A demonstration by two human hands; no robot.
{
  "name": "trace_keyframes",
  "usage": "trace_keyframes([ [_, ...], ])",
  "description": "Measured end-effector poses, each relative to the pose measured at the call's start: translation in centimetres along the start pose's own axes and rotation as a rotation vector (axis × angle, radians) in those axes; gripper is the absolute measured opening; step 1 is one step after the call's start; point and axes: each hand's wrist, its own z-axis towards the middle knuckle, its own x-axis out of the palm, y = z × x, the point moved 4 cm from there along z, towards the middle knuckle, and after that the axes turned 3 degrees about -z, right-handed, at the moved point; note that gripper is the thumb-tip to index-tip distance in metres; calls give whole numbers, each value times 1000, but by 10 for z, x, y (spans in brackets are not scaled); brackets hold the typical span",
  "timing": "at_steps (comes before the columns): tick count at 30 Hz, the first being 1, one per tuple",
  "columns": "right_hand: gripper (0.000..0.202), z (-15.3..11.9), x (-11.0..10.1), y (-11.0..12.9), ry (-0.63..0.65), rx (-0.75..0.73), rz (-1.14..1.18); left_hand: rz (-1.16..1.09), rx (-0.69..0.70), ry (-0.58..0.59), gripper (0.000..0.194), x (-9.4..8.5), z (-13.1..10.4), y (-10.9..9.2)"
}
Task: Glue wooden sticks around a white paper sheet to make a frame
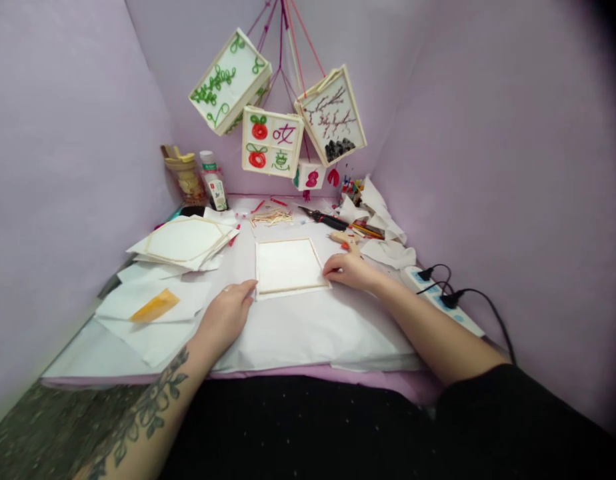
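Observation:
A white paper square [289,265] with thin wooden strips along its edges lies flat on the white-covered table, in the middle of the view. My left hand [229,315] is closed at its lower left corner, thumb and fingertips on the edge. At the right edge, my right hand [354,272] has its fingers pinched on the paper near the lower right corner. A small wooden clamp-like tool [347,241] sits just behind my right hand.
Stacked papers [181,239] lie at the left, with an orange piece [155,305] in front. Behind are small sticks [272,217], black-handled pliers [331,219] and a bottle [215,183]. A power strip [444,300] is at the right. Decorated panels [273,141] hang above.

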Motion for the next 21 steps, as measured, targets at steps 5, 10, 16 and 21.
trace_keyframes([
  [5,11,5,-4,5,97,-65,-61,-51,-26,1,36,1,-1,0],
  [10,10,8,-5,8,141,-42,-148,-46,-13,-24,37,3,-2,2],
  [16,12,12,-3,9,209,-78,-202,-48,39,-47,37,4,-2,1],
  [21,12,13,-3,9,233,-89,-180,-103,46,-30,41,6,0,1],
])
